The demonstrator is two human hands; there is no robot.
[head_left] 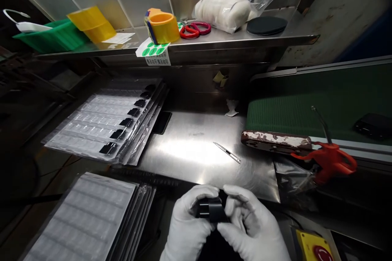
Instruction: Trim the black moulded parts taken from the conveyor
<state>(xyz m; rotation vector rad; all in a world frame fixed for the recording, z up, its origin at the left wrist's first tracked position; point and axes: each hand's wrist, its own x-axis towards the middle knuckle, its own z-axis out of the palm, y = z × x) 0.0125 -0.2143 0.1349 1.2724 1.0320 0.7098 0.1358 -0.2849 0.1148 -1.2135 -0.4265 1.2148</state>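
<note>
Both hands wear white gloves and are low in the view, just off the front edge of the steel table. A small black plug-like part [217, 209] with two metal prongs is between them. My left hand [191, 222] pinches it from the left, thumb below and fingers above. My right hand [254, 222] has its thumb and curled fingers around the part's right side. To the left, a stack of clear plastic trays [88, 118] has a row of black parts [125, 122] along its right side.
A thin metal knife [227, 152] lies on the steel table [190, 151]. More trays [82, 220] are stacked at lower left. A red air gun [329, 161] hangs beside the green conveyor [306, 102]. The shelf [226, 41] above holds yellow tape [163, 27], red scissors [189, 32] and a bag [229, 8].
</note>
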